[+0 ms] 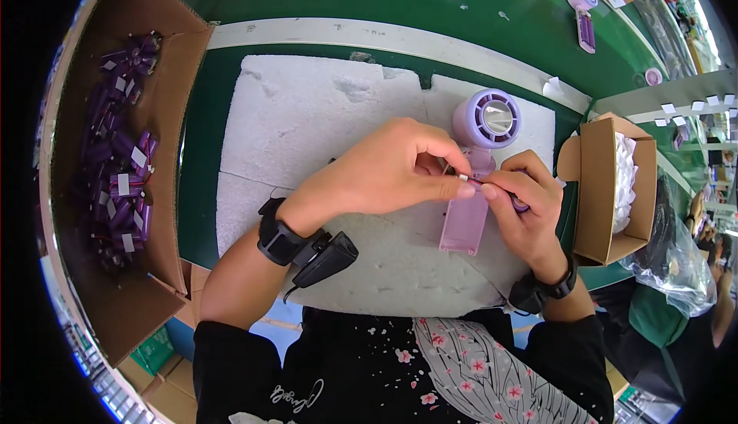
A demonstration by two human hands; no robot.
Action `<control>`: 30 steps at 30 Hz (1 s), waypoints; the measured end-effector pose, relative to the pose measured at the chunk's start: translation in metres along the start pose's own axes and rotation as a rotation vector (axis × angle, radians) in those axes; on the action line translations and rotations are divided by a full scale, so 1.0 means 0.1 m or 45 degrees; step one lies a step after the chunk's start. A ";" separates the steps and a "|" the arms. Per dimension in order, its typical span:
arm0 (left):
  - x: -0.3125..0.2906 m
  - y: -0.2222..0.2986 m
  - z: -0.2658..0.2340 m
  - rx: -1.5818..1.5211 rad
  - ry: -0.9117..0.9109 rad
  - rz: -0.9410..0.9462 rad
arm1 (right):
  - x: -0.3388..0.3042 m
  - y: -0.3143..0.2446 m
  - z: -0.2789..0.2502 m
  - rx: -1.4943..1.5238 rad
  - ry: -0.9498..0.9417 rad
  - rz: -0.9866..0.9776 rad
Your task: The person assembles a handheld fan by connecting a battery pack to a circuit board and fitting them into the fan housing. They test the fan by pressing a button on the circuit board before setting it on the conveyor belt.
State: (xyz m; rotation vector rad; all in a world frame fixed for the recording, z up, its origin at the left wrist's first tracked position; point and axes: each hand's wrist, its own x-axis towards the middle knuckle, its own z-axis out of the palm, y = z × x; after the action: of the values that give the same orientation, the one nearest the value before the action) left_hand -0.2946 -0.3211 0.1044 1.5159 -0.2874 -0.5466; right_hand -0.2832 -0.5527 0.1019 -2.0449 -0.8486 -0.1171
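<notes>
A light purple handheld fan [460,126] lies on the white foam board, its round head away from me. Its handle [463,228] is an open pink-purple shell pointing toward me. Over the handle's top end, my left hand [384,166] is closed, thumb and forefinger pinching a small white connector [463,178]. Close beside it, my right hand [530,205] has thumb and forefinger pinched at the wires by the connector. A purple battery [520,201] sits in the curl of that hand, mostly hidden by the fingers.
A cardboard box [165,216] of purple wired batteries [123,186] stands at left. At right, a smaller cardboard box [596,193] holds white pieces [624,182]. Under my hands is the foam board [277,132]. Beyond a pale rail [307,30], more fans [586,28] lie on the green surface.
</notes>
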 end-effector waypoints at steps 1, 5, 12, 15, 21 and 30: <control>0.00 0.01 0.00 -0.065 0.013 -0.028 | 0.01 -0.02 -0.01 -0.061 -0.001 -0.043; 0.01 0.00 0.00 -0.139 0.039 -0.052 | 0.02 -0.03 -0.02 -0.221 0.012 -0.174; 0.02 -0.03 0.00 -0.145 0.064 0.006 | 0.00 0.00 0.04 -0.178 -0.046 -0.103; 0.02 -0.02 0.00 -0.141 0.064 0.021 | 0.00 0.01 0.06 -0.067 -0.105 0.023; 0.02 -0.05 -0.01 -0.114 0.042 0.080 | 0.02 -0.02 0.06 -0.045 -0.107 0.084; 0.04 -0.04 -0.02 -0.155 0.012 0.021 | 0.01 0.00 0.06 -0.019 -0.046 0.054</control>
State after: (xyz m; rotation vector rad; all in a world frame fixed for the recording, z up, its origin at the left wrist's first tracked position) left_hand -0.2910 -0.3212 0.0997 1.3967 -0.2542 -0.5348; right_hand -0.2837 -0.5470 0.0989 -2.0830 -0.8283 -0.0637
